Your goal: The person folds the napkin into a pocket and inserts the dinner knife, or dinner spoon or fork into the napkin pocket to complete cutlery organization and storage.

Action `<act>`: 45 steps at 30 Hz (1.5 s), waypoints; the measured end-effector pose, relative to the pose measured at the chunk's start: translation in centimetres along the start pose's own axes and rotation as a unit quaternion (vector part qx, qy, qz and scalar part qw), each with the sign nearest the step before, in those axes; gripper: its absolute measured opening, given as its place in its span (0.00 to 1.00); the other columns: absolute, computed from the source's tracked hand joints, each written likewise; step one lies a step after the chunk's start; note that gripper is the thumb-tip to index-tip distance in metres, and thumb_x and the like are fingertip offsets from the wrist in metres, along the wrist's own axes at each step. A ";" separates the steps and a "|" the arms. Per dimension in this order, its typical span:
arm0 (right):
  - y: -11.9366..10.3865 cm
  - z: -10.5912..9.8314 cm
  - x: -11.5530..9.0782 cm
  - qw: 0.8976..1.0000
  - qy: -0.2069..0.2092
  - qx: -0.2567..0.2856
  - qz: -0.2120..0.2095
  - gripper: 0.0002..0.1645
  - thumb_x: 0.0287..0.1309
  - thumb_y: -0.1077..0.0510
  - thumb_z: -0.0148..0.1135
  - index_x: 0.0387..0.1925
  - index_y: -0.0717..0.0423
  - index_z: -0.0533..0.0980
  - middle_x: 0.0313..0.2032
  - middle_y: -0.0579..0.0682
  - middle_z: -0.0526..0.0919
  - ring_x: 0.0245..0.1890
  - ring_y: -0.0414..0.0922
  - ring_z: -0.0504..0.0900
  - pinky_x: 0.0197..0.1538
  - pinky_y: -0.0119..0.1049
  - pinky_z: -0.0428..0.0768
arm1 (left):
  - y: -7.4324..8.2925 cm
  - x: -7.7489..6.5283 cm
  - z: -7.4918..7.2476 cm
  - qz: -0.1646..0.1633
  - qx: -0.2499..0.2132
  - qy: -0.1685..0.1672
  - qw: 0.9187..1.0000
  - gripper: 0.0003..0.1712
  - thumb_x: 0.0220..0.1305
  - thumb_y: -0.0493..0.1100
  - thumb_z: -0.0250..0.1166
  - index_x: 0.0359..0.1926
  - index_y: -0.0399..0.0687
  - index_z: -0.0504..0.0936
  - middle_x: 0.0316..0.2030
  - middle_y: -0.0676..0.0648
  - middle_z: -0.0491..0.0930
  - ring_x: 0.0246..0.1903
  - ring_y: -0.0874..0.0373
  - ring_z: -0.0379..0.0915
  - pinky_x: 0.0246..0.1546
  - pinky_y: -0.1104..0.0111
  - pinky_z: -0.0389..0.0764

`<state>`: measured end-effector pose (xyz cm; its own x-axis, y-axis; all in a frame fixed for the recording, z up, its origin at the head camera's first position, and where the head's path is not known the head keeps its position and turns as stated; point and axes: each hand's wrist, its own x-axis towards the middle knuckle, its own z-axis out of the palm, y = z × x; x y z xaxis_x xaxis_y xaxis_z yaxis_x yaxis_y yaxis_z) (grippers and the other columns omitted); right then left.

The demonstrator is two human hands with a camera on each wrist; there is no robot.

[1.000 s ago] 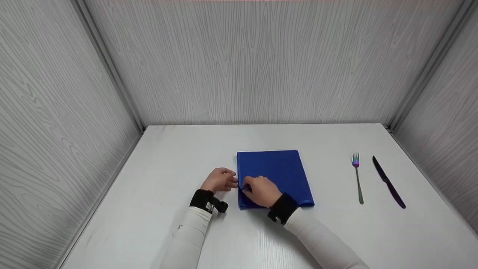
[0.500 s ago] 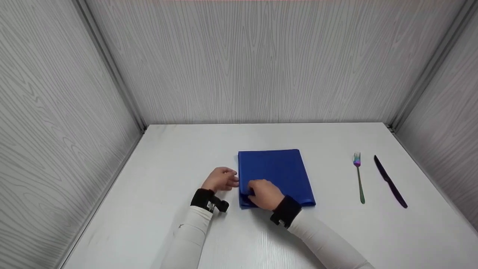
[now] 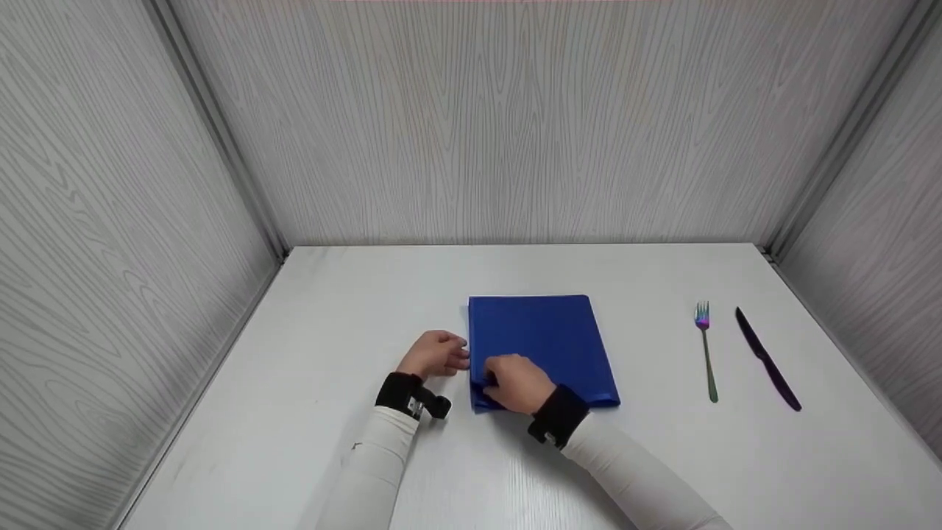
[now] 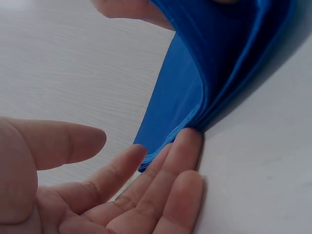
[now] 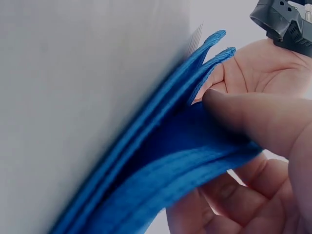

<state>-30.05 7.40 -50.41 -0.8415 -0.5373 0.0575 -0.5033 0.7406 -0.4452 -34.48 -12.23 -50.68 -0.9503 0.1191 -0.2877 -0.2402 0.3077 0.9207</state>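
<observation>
A folded blue cloth napkin [image 3: 544,331] lies flat near the middle of the table, its stacked, stitched layers showing edge-on in the right wrist view. My right hand [image 3: 519,384] is over the near left corner. Between thumb [image 5: 229,107] and fingers it pinches the upper layers, which curl up off those beneath. At the napkin's left edge is my left hand [image 3: 434,355], fingers extended and thumb apart. In the left wrist view its fingertips [image 4: 187,141] touch the folded edge low down, with the raised blue cloth [image 4: 219,44] arching above them.
To the right of the napkin lie a rainbow-coloured fork [image 3: 704,346] and a dark knife [image 3: 767,359], side by side. The white table [image 3: 353,294] is bounded by grey wood-grain panels [image 3: 486,132] at the back and on both sides.
My right hand has shifted slightly toward the napkin's near edge, its pinch still on the cloth. The left hand stays in place at the left edge.
</observation>
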 end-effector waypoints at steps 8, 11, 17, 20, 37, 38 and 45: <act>-0.3 0.0 -0.6 1.000 -0.018 -0.006 -0.019 0.18 0.57 0.50 0.81 0.41 0.57 0.86 0.36 0.49 0.86 0.35 0.43 0.81 0.43 0.42 0.83 | 0.3 -0.4 0.3 0.020 0.060 -0.004 0.998 0.16 0.76 0.35 0.55 0.51 0.31 0.88 0.29 0.46 0.86 0.25 0.62 0.76 0.25 0.74 0.73; -0.3 0.0 -1.0 0.998 -0.038 -0.008 -0.042 0.21 0.56 0.47 0.81 0.45 0.56 0.88 0.38 0.48 0.86 0.38 0.43 0.80 0.45 0.41 0.82 | 0.3 -0.4 0.6 0.028 0.078 -0.004 0.997 0.15 0.75 0.34 0.56 0.47 0.32 0.89 0.23 0.49 0.78 0.20 0.63 0.67 0.21 0.74 0.65; 0.1 -0.8 -2.2 0.993 -0.052 0.040 -0.101 0.19 0.67 0.52 0.72 0.54 0.57 0.86 0.48 0.51 0.88 0.49 0.47 0.84 0.56 0.45 0.83 | 0.5 -0.5 1.1 0.059 0.146 0.009 0.987 0.16 0.77 0.36 0.55 0.46 0.31 0.88 0.20 0.52 0.74 0.18 0.64 0.63 0.21 0.74 0.64; 1.3 -2.4 -2.9 0.990 -0.004 0.101 -0.099 0.17 0.73 0.58 0.64 0.57 0.63 0.83 0.52 0.57 0.88 0.53 0.53 0.86 0.59 0.52 0.83 | 1.2 -1.2 1.2 0.116 0.208 0.026 0.971 0.16 0.77 0.37 0.56 0.49 0.33 0.88 0.28 0.48 0.83 0.27 0.60 0.75 0.30 0.70 0.75; 7.3 -4.8 -10.3 0.996 0.065 0.041 0.045 0.16 0.71 0.68 0.58 0.56 0.71 0.81 0.61 0.69 0.82 0.66 0.67 0.78 0.70 0.62 0.72 | -0.1 -6.0 4.7 0.332 0.528 -0.041 0.781 0.13 0.54 0.46 0.82 0.41 0.52 0.92 0.40 0.47 0.85 0.43 0.50 0.79 0.40 0.58 0.80; 7.3 -4.7 -10.7 0.996 0.062 0.030 0.047 0.16 0.71 0.68 0.59 0.56 0.72 0.81 0.61 0.69 0.82 0.65 0.68 0.78 0.69 0.62 0.73 | -0.2 -6.0 4.7 0.335 0.531 -0.033 0.777 0.12 0.54 0.46 0.81 0.40 0.52 0.92 0.39 0.48 0.84 0.42 0.50 0.79 0.39 0.59 0.80; 8.2 -4.0 -12.7 0.999 0.029 -0.016 0.027 0.20 0.69 0.64 0.63 0.57 0.75 0.79 0.62 0.71 0.80 0.65 0.69 0.77 0.68 0.63 0.74 | -0.5 -6.0 4.5 0.358 0.514 -0.007 0.779 0.09 0.56 0.42 0.81 0.39 0.53 0.92 0.36 0.49 0.84 0.39 0.51 0.80 0.36 0.62 0.79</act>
<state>-24.28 21.93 -51.17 -0.8771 -0.4725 0.0859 -0.4620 0.7811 -0.4201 -27.70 -8.83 -50.62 -0.7634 0.6161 0.1938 0.6437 0.7503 0.1504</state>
